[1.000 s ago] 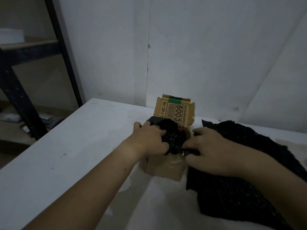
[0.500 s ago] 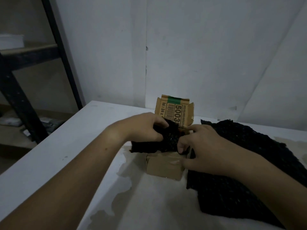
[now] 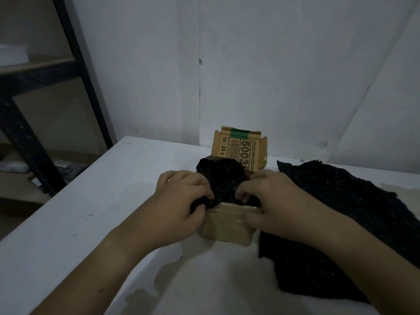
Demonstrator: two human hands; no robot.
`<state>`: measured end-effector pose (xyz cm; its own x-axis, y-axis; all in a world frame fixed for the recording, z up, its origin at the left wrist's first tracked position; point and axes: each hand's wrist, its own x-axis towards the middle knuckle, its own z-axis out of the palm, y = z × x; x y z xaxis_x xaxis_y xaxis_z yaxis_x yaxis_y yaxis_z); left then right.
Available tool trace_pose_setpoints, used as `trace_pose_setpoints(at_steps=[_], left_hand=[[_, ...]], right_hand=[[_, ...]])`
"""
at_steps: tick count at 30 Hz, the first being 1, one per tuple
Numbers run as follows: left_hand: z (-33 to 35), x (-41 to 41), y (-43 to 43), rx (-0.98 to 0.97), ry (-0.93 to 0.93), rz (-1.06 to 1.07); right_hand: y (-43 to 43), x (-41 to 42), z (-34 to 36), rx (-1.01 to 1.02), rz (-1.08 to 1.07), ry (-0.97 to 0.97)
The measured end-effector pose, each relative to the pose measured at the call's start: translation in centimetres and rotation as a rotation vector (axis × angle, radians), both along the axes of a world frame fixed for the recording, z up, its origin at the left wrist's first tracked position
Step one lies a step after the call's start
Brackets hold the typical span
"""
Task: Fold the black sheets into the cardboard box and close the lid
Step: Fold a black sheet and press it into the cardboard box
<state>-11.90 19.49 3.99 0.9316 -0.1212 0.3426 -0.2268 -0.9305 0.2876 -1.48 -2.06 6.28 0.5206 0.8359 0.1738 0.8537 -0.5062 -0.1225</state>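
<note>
A dark, worn patch (image 3: 168,276) marks the white table (image 3: 91,201) on the near side of the cardboard box (image 3: 225,228). Both bare forearms reach over it toward the box. The left hand (image 3: 179,205) sits at the box's left edge, its fingers curled round a fold of the bunched black sheet (image 3: 222,178) and gripping it. The right hand (image 3: 279,205) sits at the box's right edge, its fingers curled down into the same sheet at the opening, while its thumb lies against the box's near wall.

The box stands on the table between the two hands, its plain near wall facing the camera. The bunched sheet is partly inside the opening and humps up above the rim; a bit of it hangs over the near left corner under the left hand. Just right of the box, touching its side, a loose pile of black sheets (image 3: 341,212) lies spread on the table under the right forearm.

Behind the bunched sheet, the lid (image 3: 241,148) stands upright at the box's far edge, open, showing a barcode, large digits and a green strip. Beyond the box rises a pale wall (image 3: 272,64), and far to the box's left stands a dark metal rack (image 3: 34,144).
</note>
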Motion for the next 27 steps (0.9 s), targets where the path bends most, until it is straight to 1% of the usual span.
trace_pose_setpoints(at_steps=[2,4,6,8,14,16,18,19,20,21,23,24,27], left_hand=[[0.1,0.4,-0.5,0.046,0.018,-0.029],[0.0,0.7,-1.0,0.070,0.039,-0.042],[-0.3,1.0,-1.1,0.058,0.056,-0.025],[-0.4,1.4,-1.1,0.048,0.103,0.010],[0.6,2.9,-2.7,0.204,0.263,0.063],[1.1,2.7,-2.6,0.211,0.253,0.047],[1.4,2.3,-1.8,0.113,0.121,0.052],[1.4,2.0,-1.3,0.021,0.058,0.092],[1.4,1.8,-0.8,-0.075,0.045,0.146],[1.2,1.5,-0.4,-0.165,0.091,0.198],[0.6,1.1,0.1,-0.349,0.241,0.260],[0.3,1.2,0.2,-0.423,0.258,0.263],[-0.1,1.5,-0.2,-0.495,0.129,0.264]], right_hand=[[0.3,-0.3,-0.6,-0.033,-0.008,0.029],[0.3,-0.3,-1.7,-0.135,-0.041,0.068],[0.3,0.1,-2.3,-0.199,-0.068,0.135],[0.3,0.4,-2.6,-0.204,-0.064,0.133],[0.0,0.3,-3.5,-0.047,-0.061,0.119],[-0.1,0.3,-3.9,-0.018,-0.074,0.106],[-0.4,0.4,-4.1,0.016,-0.077,0.104],[-0.5,0.3,-4.2,0.033,-0.072,0.112],[-0.5,0.3,-4.2,0.055,-0.071,0.130],[-0.6,0.2,-4.2,0.075,-0.077,0.162],[-0.6,-0.1,-4.2,0.099,-0.098,0.239],[-0.6,-0.1,-4.2,0.102,-0.106,0.262],[-0.6,-0.1,-4.1,0.065,-0.118,0.259]])
